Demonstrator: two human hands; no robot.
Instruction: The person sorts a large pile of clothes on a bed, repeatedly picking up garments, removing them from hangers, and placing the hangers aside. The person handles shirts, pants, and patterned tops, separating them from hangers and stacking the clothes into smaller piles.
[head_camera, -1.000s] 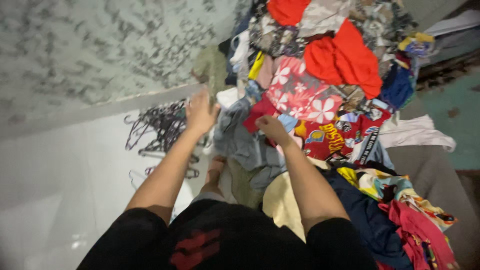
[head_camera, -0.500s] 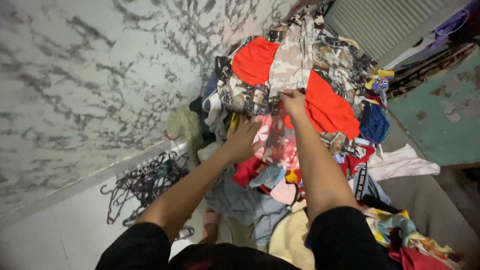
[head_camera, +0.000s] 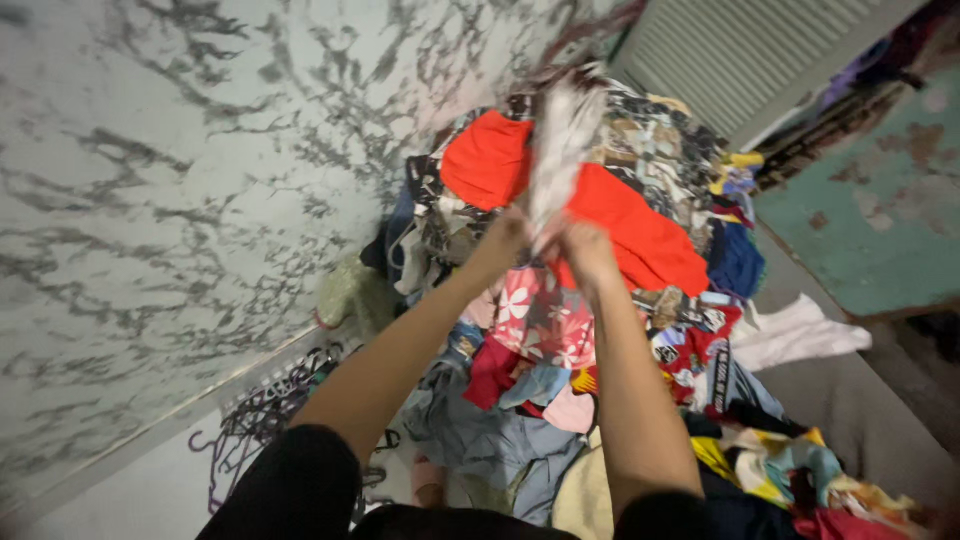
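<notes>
Cloth: pale, whitish piece (head_camera: 562, 150) with a faint mottled print, blurred; bunched into a long, narrow, upright strip.
Cloth, position: raised above the pile (head_camera: 640, 300), in front of the orange garment (head_camera: 640, 235); its lower end runs down into both hands, its upper end reaches toward the top of the heap by the wall (head_camera: 150, 200).
Left hand: (head_camera: 503, 243) closed around the lower end of the cloth, on its left side; fingers curled in, arm stretched forward.
Right hand: (head_camera: 588, 250) closed on the same lower end, just beside the left hand, the two touching or nearly so (blur hides the exact contact).
Cloth to hands: directly above them, rising from the two grips; none of it seen hanging below the hands.
Pile: mixed clothes heaped against the wall; orange garment at the top, a red floral piece (head_camera: 545, 325) just under the hands, grey-blue cloth (head_camera: 490, 440) nearer the person, a white piece (head_camera: 800, 335) at the right edge, bright printed items at lower right.
Hangers: dark tangle (head_camera: 260, 420) on the white floor, left of the pile, under the left forearm.
Wall: white and grey marbled surface, filling the left of the view.
Vent: pale slatted panel (head_camera: 740, 50) at upper right, behind the pile.
Floor, right: worn green patch (head_camera: 870, 210), well apart from the hands.
</notes>
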